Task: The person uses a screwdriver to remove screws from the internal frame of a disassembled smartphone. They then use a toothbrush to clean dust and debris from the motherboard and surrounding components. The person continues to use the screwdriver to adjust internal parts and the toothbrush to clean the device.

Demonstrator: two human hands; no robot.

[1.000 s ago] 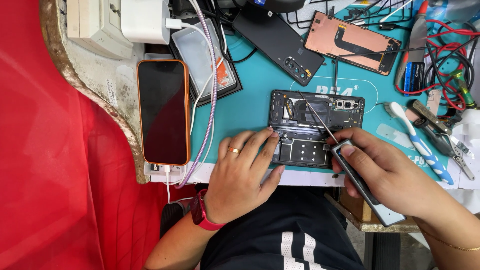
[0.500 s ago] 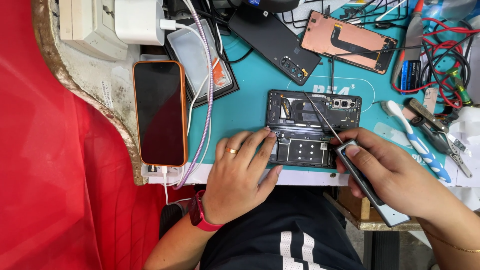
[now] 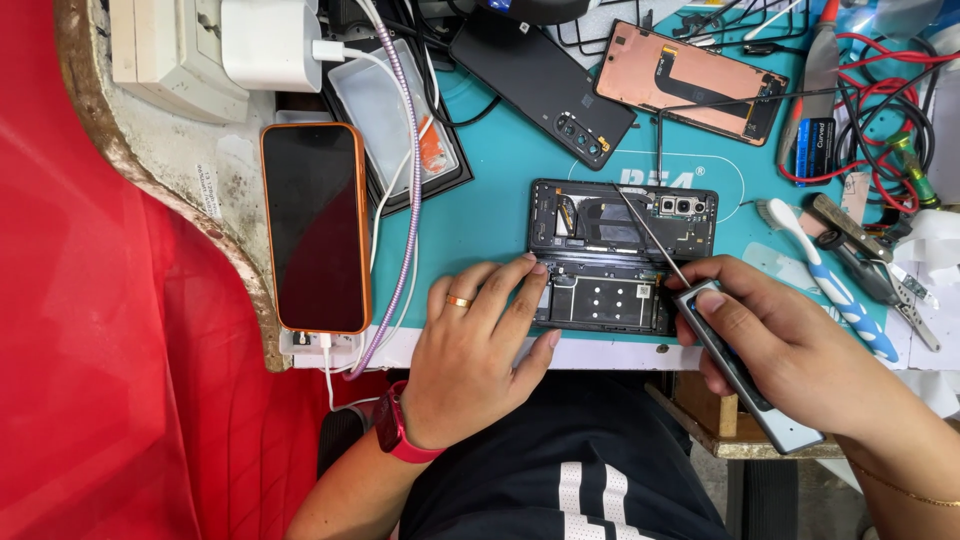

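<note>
1. The fingers (image 3: 520, 290) of the left hand (image 3: 470, 355) are lying spread and released, gripping nothing, with the tips pressing on the left edge of the opened black smartphone with its back cover off (image 3: 620, 255); a gold ring is showing on one finger and a red wristband (image 3: 400, 432) is sitting on the wrist.
2. The right hand (image 3: 790, 345) is clenching its fingers (image 3: 715, 300) around a grey, flat-handled precision screwdriver (image 3: 745, 370), whose thin metal shaft is slanting up and to the left across the opened phone, the tip resting in its upper half beside the camera module.
3. The opened black smartphone is lying flat on the teal rubber repair mat (image 3: 480, 210) that is covering the tabletop, near the front edge, between the two hands.
4. An orange-cased smartphone with a dark screen (image 3: 315, 228) is lying well to the left, at the edge of the mat, with a white cable plugged into its lower end.
5. A purple braided cable (image 3: 410, 180) is running down just beside that phone, crossing a shallow clear plastic tray (image 3: 385, 110).
6. A black phone back cover (image 3: 545, 85) and a copper-coloured phone panel (image 3: 690, 90) are lying farther back on the mat.
7. A white-and-blue brush (image 3: 830, 290) and metal pliers (image 3: 875, 270) are lying to the right of the opened phone.
8. A red cloth (image 3: 110, 360) is filling the left side.
</note>
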